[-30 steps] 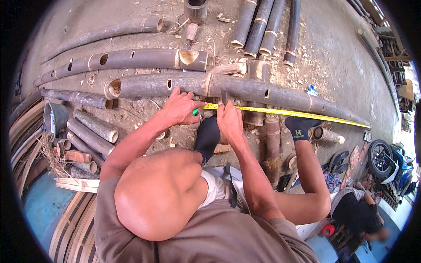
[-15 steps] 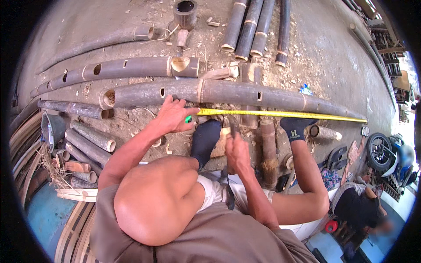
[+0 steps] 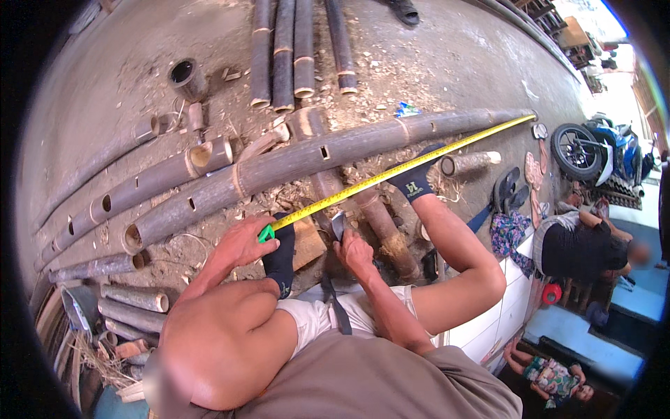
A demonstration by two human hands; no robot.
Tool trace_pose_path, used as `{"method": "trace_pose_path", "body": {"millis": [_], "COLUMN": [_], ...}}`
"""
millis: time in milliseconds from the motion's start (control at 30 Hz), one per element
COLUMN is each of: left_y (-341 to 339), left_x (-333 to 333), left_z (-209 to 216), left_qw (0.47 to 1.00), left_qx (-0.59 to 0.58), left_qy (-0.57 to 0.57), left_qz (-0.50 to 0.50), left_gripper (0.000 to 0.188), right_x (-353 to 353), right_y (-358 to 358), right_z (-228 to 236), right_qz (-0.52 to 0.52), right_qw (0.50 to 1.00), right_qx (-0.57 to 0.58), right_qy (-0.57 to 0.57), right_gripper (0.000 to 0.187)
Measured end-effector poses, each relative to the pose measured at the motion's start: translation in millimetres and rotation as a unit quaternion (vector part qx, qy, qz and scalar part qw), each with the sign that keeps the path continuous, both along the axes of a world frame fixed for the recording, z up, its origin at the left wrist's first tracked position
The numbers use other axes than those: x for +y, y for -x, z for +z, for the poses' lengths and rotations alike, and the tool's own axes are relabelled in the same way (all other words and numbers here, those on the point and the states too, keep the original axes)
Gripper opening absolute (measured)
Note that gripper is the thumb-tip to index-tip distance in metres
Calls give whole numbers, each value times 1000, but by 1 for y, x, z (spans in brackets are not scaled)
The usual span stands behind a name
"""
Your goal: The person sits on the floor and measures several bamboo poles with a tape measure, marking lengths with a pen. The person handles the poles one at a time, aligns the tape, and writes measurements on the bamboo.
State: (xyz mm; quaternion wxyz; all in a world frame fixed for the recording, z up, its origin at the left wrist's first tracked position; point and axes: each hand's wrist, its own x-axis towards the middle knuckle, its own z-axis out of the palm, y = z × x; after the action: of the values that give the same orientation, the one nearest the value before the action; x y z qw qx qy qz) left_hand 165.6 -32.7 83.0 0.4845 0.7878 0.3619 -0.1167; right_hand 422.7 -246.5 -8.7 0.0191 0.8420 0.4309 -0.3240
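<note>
My left hand [image 3: 243, 241] is closed around the green case of a tape measure [image 3: 267, 233]. Its yellow blade runs out to the far right, meeting the thin far end of a long dark bamboo pole [image 3: 279, 164]. Small slots are cut in that pole, and its near left end has a wide opening. Between my knees, my right hand [image 3: 354, 253] grips a knife [image 3: 338, 225] with a grey blade; the handle is mostly hidden by my fingers. My feet in dark socks [image 3: 417, 180] rest on either side, the tape passing over them.
Another notched bamboo pole [image 3: 132, 183] lies at left, short bamboo pieces [image 3: 136, 297] below it. Several dark poles [image 3: 283, 56] lie at the top among wood chips. Sandals [image 3: 509, 188], a motorcycle [image 3: 593, 150] and two people [image 3: 574, 246] are at right.
My view has turned, so the pole and tape now slant up to the right. The tape's near end has drawn away from the pole, toward me. Both hands keep their grip.
</note>
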Motion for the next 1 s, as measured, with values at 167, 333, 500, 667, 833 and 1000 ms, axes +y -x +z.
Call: {"method": "trace_pose_path", "body": {"millis": [167,333,500,667,833,1000], "left_y": [-10,-13,-32,-51,-79,-83], "left_x": [-1,-1,1,2,4,5], "left_z": [10,34,45,37,49,46], "left_qw": [998,998,997,999,996,996], "left_qx": [37,44,27,-3,5,4], "left_qy": [44,50,53,17,-28,-31], "left_qz": [-20,-22,-39,-40,-79,-83], "left_gripper": [68,66,63,64,66,73], "right_x": [7,67,82,82,67,73], "right_y": [-42,-96,-169,-177,-168,-120], "right_z": [-14,29,10,16,21,15], "right_qz": [-208,-560,-591,-590,-618,-603], "right_qw": [948,534,431,416,402,408], "right_qx": [199,534,507,498,450,475], "right_qy": [-136,-341,-456,-481,-504,-494], "right_gripper": [60,75,40,24,25,28]}}
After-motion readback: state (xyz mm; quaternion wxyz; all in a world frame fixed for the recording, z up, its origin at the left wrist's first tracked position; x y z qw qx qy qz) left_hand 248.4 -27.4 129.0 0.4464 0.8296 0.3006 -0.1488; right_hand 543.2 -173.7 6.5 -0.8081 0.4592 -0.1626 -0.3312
